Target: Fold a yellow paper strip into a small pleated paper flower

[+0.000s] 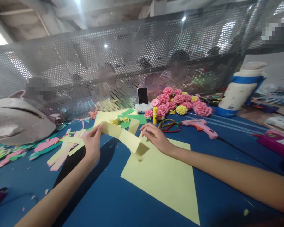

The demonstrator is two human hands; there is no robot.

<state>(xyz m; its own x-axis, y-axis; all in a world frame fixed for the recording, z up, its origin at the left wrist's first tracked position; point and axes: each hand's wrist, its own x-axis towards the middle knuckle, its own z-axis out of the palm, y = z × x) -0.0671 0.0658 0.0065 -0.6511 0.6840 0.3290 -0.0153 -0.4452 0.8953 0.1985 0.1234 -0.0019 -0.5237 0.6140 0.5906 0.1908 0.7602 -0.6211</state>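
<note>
My left hand (92, 143) pinches one end of a creased pale yellow paper strip (129, 140) between thumb and fingers. The strip is held up over the table, bent into folded sections, its far end hanging toward the right. Beneath it lies a large pale yellow paper sheet (165, 179), flat on the blue table. My right hand (156, 137) hovers near the sheet's upper edge, just right of the strip, with its fingers loosely bent and apart. Nothing shows in its grip.
Behind my hands stand a glue stick (155, 115), scissors (171, 126), a phone (142, 96) and pink paper flowers (168, 101). A pink glue gun (201, 126) and a bottle (241, 90) are right. Paper scraps (63, 148) and a bag (21, 121) lie left.
</note>
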